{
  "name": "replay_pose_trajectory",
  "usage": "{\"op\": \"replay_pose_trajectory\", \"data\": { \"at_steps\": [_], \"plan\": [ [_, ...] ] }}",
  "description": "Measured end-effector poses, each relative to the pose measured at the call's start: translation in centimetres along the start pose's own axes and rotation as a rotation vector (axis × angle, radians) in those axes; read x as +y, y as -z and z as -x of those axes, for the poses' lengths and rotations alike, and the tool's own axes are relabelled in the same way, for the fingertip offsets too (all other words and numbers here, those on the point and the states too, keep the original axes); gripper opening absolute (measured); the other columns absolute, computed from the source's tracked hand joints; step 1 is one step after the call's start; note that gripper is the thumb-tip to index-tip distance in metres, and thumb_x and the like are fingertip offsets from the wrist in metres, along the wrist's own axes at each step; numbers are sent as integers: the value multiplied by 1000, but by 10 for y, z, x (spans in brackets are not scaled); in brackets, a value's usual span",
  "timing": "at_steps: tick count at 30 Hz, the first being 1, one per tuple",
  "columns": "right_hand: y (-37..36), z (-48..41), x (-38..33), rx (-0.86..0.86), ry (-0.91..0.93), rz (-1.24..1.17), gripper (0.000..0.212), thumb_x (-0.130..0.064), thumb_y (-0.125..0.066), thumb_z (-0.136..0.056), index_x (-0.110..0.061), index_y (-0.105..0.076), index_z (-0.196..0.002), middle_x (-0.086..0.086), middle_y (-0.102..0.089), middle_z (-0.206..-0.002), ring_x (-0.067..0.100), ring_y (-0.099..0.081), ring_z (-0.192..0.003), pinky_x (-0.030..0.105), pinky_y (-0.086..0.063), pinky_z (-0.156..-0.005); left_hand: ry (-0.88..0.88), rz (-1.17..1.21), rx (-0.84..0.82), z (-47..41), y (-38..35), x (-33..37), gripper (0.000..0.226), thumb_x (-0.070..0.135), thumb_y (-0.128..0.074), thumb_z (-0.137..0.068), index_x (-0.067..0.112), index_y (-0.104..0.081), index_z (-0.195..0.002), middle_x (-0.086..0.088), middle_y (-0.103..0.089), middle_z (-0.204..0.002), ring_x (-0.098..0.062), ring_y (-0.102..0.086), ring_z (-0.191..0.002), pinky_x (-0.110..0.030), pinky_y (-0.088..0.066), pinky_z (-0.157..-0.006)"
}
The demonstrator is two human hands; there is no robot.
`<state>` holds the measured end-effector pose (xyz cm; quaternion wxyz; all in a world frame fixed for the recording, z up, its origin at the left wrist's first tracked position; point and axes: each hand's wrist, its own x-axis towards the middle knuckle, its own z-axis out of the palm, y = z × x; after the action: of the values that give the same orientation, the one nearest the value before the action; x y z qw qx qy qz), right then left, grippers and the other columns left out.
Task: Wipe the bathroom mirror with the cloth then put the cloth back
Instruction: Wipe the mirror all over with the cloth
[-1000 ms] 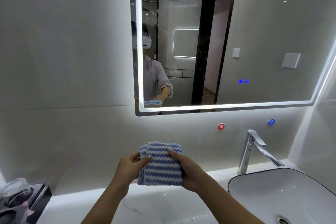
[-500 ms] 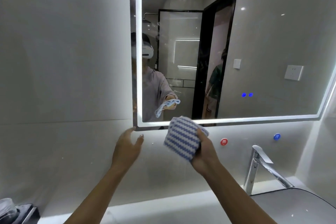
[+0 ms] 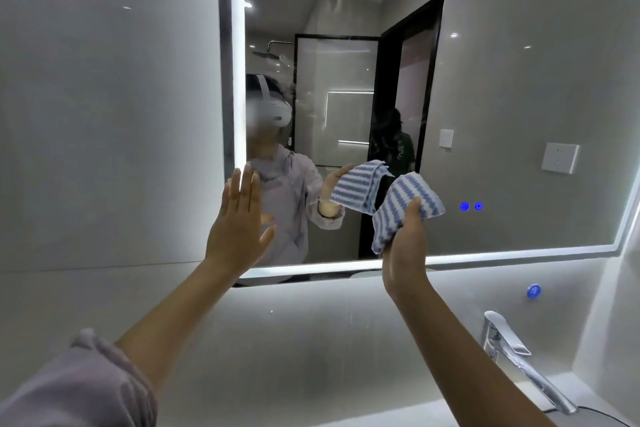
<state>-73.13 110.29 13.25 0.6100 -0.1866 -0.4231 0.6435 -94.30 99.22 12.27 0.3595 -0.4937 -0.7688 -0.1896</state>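
Right hand [image 3: 403, 253], centre of frame, fingers clamped round the folded blue-and-white cloth [image 3: 403, 206], held up at the mirror [image 3: 502, 107]; contact with glass unclear. Left hand [image 3: 237, 229] flat, fingers spread slightly, holding nothing, at the mirror's lower left edge.

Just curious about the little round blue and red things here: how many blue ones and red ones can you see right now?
Blue lit dots on the mirror: 2
Blue round marker on the wall: 1
Red: 0
Total: 3

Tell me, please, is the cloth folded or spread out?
Folded: the cloth sits bunched in layers in the right hand, not opened flat.
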Motion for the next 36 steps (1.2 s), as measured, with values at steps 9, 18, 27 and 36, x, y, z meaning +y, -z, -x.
{"op": "replay_pose_trajectory", "data": {
  "at_steps": [9,18,27,36],
  "plan": [
    [-48,-23,31,-222,366,392,50,-43,-31,-96,-20,-34,-140,4,-52,-126,6,-55,-114,19,-48,-93,-73,-165,26,-4,-17,-16,94,60,-40,-80,-5,-20,-145,-23,-16,-154,-39,-18,-142,-46,-28,-114],
    [-48,-51,92,-251,930,1287,63,-47,-30,-100,-21,0,-150,4,9,-159,26,12,-148,47,6,-121,-121,-304,91,-6,-29,-28,94,65,-36,-82,-3,-24,-145,-21,-21,-154,-37,-22,-142,-43,-27,-115],
    [-45,-67,80,-301,997,1180,53,-46,-22,-101,-21,-34,-147,-1,-5,-160,20,3,-150,46,5,-121,-110,-401,134,-6,-34,-30,94,66,-31,-83,-4,-22,-146,-21,-21,-154,-38,-21,-142,-42,-24,-115],
    [-59,-77,77,-99,1097,1324,58,-37,-26,-100,-11,-15,-150,10,-4,-158,22,3,-147,47,5,-120,-108,-430,153,-7,-36,-29,94,67,-30,-83,-3,-22,-146,-21,-20,-155,-38,-20,-142,-42,-24,-115]
  ]
}}
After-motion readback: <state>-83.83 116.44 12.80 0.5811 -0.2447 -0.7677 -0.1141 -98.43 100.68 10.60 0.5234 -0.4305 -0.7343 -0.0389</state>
